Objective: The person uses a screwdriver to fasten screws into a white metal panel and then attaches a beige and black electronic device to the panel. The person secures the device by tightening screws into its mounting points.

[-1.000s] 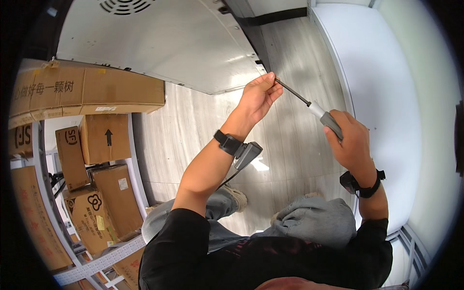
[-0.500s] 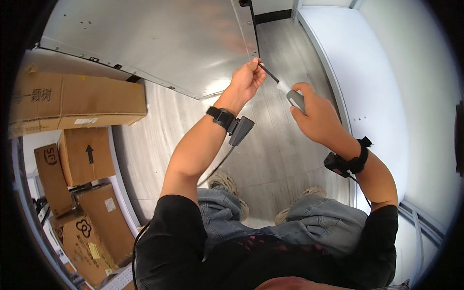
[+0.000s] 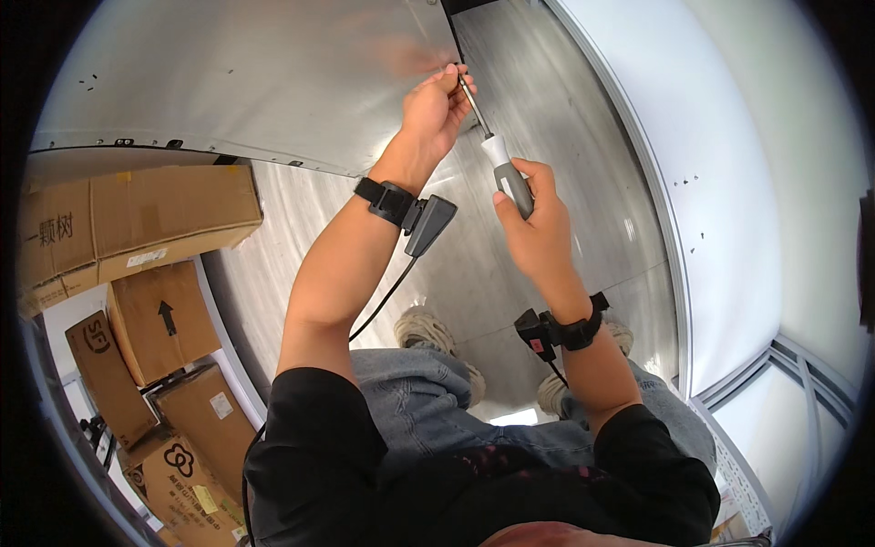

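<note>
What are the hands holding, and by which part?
The right hand holds a screwdriver by its grey handle. The left hand is at its tip; whether it grips anything is unclear.

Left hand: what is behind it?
Behind the left hand, the grey metal panel shows, with floor to its right. The part directly behind the hand is covered.

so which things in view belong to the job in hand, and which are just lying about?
In use:
Screwdriver, handle in the right hand, tip at the left hand
Metal panel, likely, beside the left hand

Lying about, seemingly:
Long cardboard box
Black-arrow box
</note>
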